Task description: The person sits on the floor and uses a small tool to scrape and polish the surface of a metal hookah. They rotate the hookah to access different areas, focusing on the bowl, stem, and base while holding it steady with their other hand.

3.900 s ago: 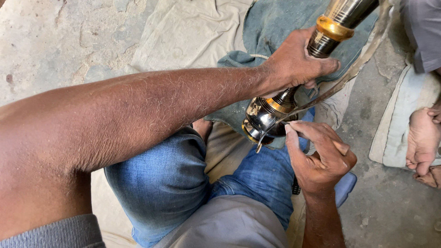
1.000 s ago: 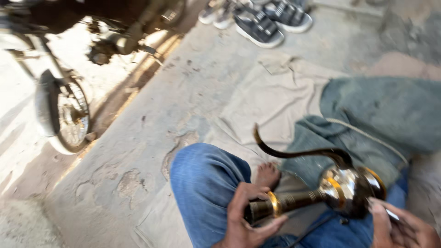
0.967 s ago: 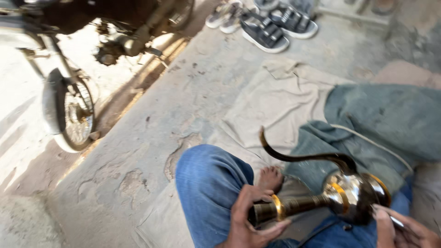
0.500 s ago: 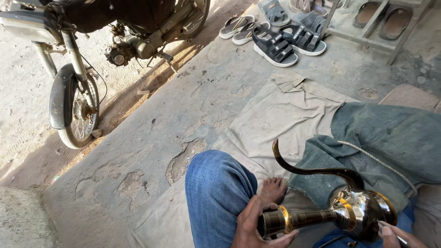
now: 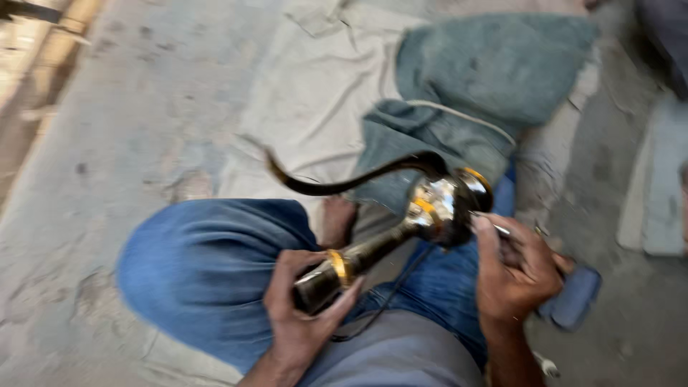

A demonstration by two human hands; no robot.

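Note:
A dark metal vessel with gold bands (image 5: 430, 211) lies across my lap, its long curved spout (image 5: 337, 183) reaching up and to the left. My left hand (image 5: 304, 315) is closed round its narrow neck near a gold ring. My right hand (image 5: 516, 269) is against the round body and grips a thin metal tool (image 5: 502, 229) whose tip touches the vessel. I sit cross-legged in blue jeans (image 5: 193, 269), one bare foot (image 5: 337, 222) showing under the vessel. The picture is blurred.
A beige cloth (image 5: 315, 93) and a grey-green cloth (image 5: 487, 79) are spread on the concrete floor (image 5: 93, 143) in front of me. A thin black cord (image 5: 387, 304) hangs below the vessel. A pale mat (image 5: 663, 186) lies at the right edge.
The view has swung down and right, so the motorcycle and sandals have left the frame. Both hands keep their hold on the vessel and tool.

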